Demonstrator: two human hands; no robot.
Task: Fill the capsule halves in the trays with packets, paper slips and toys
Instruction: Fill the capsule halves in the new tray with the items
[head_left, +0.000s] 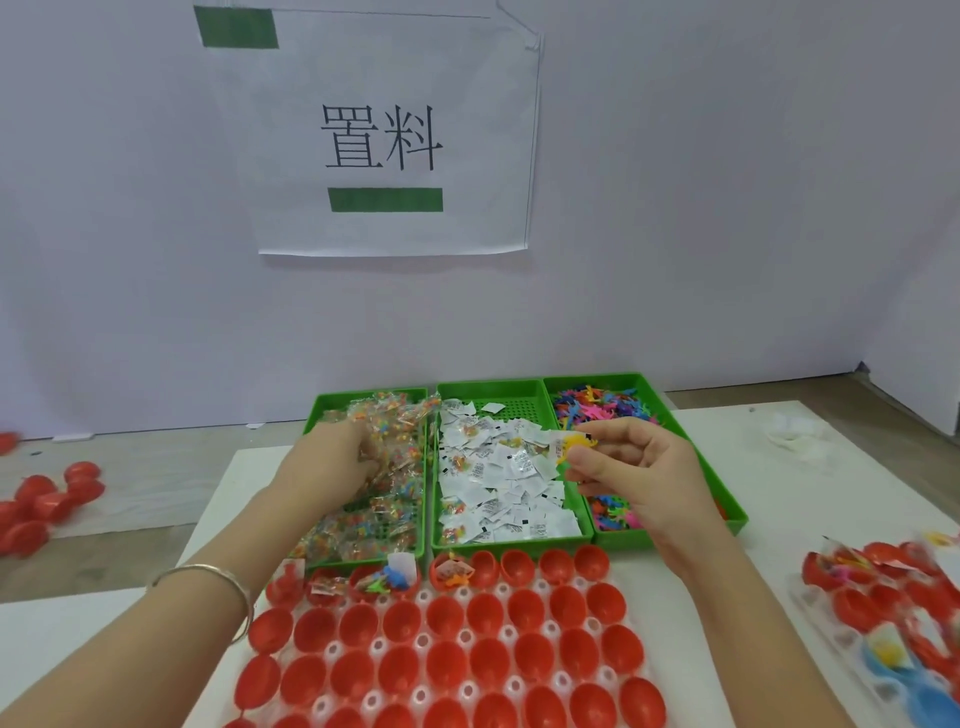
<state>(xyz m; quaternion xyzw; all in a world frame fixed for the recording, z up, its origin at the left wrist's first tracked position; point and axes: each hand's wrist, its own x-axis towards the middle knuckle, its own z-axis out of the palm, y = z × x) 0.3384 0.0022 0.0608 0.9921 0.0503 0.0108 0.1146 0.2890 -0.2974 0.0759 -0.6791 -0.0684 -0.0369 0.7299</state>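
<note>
**Head view.** Three green bins stand side by side across the middle of the frame. The left bin (318, 410) holds clear packets (395, 467) of coloured bits, the middle bin (488, 387) holds white paper slips (509, 467), and the right bin (730, 514) holds small coloured toys (597, 410).

The left hand (332, 460) reaches into the packets. Its fingertips are buried among them, so whether it has gripped one cannot be told. A bracelet (208, 577) circles that wrist. The right hand (644, 467) hovers over the boundary between the middle and right bins. It pinches a yellow toy (577, 444) between thumb and fingers, with a white slip apparently held against it.

In the lower centre, just below the bins, lies the near tray (465, 636) of red capsule halves (485, 613). Only the four halves at the left end of its top row show contents: packets, slips and toys can be made out in the filled halves (387, 577). The rest of the top row and all lower rows appear empty, so this tray is judged barely begun.

At the right edge of the frame a second tray (841, 642), blurred, carries halves that seem already loaded. Loose red shells (47, 499) lie at the left edge. A paper sign (384, 135) hangs on the wall above.
</note>
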